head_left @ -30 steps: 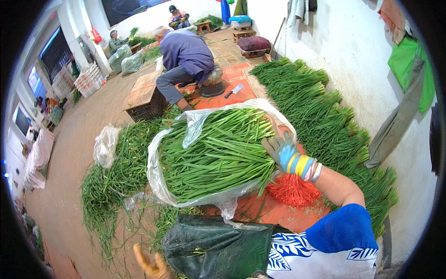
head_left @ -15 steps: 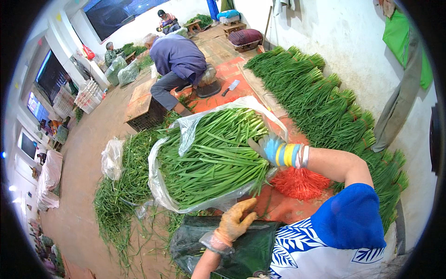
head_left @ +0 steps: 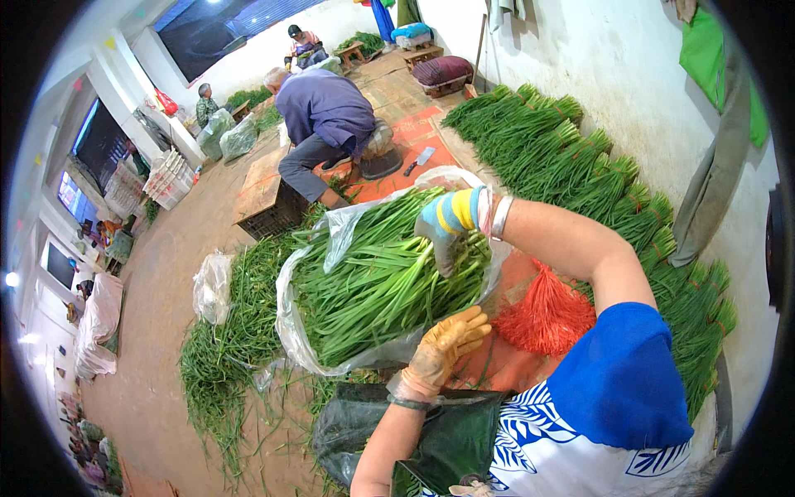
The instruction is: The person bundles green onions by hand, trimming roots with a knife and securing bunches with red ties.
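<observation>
A clear plastic bag (head_left: 290,319) lies spread open before me, full of long green garlic chives (head_left: 364,290). My right hand (head_left: 447,228), in a grey glove with blue and yellow stripes, is closed on some chives near their pale stalk ends, which are partly hidden behind the fingers. My left hand (head_left: 451,344), in an orange-yellow glove, is open and holds nothing. Its fingers stretch out just off the near right edge of the bag. A bundle of red plastic ties (head_left: 546,313) lies to the right of the bag, below my right forearm.
Bundled chives (head_left: 580,174) line the wall on the right. Loose leaves (head_left: 219,356) are heaped left of the bag. Ahead, a person (head_left: 323,108) sits bent over beside a crate with a board (head_left: 265,182). A cleaver (head_left: 420,161) lies on the red mat. A dark green apron (head_left: 455,435) covers my lap.
My right hand has moved left over the bag and pulled chives up from the pile's right edge. My left hand has risen toward the bag, its fingers straightening.
</observation>
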Available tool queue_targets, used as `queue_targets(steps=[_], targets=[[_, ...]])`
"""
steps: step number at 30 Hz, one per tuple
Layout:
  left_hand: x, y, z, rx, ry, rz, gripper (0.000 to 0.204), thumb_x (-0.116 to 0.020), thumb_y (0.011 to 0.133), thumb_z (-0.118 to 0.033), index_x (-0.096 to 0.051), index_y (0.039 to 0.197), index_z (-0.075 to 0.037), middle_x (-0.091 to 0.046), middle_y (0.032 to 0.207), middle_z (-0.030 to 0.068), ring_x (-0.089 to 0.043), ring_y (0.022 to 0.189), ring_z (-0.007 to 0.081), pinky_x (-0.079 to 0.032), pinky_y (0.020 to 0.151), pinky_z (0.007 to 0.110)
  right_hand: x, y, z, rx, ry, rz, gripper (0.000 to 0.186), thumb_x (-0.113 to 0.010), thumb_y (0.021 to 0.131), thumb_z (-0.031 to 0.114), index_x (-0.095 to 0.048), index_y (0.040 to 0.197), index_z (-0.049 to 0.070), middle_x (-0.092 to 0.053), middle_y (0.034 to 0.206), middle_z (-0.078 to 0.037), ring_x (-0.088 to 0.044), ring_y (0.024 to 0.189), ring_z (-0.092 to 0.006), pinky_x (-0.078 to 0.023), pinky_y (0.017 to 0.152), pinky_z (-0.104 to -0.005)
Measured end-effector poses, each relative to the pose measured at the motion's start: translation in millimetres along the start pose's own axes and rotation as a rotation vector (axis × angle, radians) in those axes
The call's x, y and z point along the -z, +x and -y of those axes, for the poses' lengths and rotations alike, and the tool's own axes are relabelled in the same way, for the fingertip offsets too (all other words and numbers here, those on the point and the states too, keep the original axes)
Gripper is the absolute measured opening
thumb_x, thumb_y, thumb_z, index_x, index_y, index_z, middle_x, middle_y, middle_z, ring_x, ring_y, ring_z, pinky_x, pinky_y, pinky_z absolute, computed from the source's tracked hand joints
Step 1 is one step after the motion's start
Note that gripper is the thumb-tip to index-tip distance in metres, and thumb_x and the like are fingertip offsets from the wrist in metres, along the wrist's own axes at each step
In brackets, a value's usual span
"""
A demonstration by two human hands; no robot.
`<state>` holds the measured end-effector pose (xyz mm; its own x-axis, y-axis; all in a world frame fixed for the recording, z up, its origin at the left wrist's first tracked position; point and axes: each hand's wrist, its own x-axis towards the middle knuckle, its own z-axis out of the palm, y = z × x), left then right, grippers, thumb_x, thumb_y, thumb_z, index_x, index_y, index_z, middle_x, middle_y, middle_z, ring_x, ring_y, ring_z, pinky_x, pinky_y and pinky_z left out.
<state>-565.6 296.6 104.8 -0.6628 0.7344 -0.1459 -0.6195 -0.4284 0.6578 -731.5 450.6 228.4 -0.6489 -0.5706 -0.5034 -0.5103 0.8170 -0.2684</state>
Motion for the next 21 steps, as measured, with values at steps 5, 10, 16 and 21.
queue_targets(steps=[5,10,16,21], targets=[[-4,29,6,-0.077,-0.485,-0.057,0.081,-0.055,0.082,-0.049,-0.026,0.133,0.006,-0.036,0.134,0.0201,-0.039,0.123,0.0286,-0.042,0.097,0.035,-4,-5,10,-0.07,0.117,0.009,0.055,-0.083,0.048,0.035,-0.064,0.085,0.0,-0.064,0.077,-0.01,-0.061,0.065,-0.0216,-0.05,0.053,-0.0337],[-3,55,17,-0.33,-0.564,-0.248,0.081,-0.067,0.071,-0.051,-0.037,0.126,0.001,-0.046,0.123,0.0161,-0.046,0.116,0.0302,-0.042,0.096,0.04,-19,-16,32,0.018,-0.107,-0.159,0.047,-0.075,0.052,0.041,-0.064,0.076,0.003,-0.064,0.07,-0.012,-0.063,0.066,-0.0271,-0.05,0.054,-0.036],[-25,31,10,-0.553,-0.716,-0.189,0.07,-0.064,0.076,-0.046,-0.036,0.131,-0.015,-0.043,0.129,0.0083,-0.04,0.12,0.0285,-0.032,0.102,0.048,-101,-42,71,0.088,-0.353,-0.675,0.07,-0.067,0.063,0.038,-0.044,0.112,-0.007,-0.057,0.07,-0.014,-0.058,0.056,-0.0315,-0.045,0.047,-0.0429],[9,24,47,-0.492,-0.812,0.059,0.035,-0.043,0.091,-0.036,-0.042,0.12,-0.016,-0.047,0.115,0.0091,-0.041,0.114,0.0263,-0.028,0.103,0.045,-211,-16,90,-0.125,-0.472,-0.888,0.052,-0.039,0.083,0.02,-0.037,0.127,-0.007,-0.051,0.111,-0.027,-0.052,0.093,-0.0433,-0.039,0.072,-0.0578]])
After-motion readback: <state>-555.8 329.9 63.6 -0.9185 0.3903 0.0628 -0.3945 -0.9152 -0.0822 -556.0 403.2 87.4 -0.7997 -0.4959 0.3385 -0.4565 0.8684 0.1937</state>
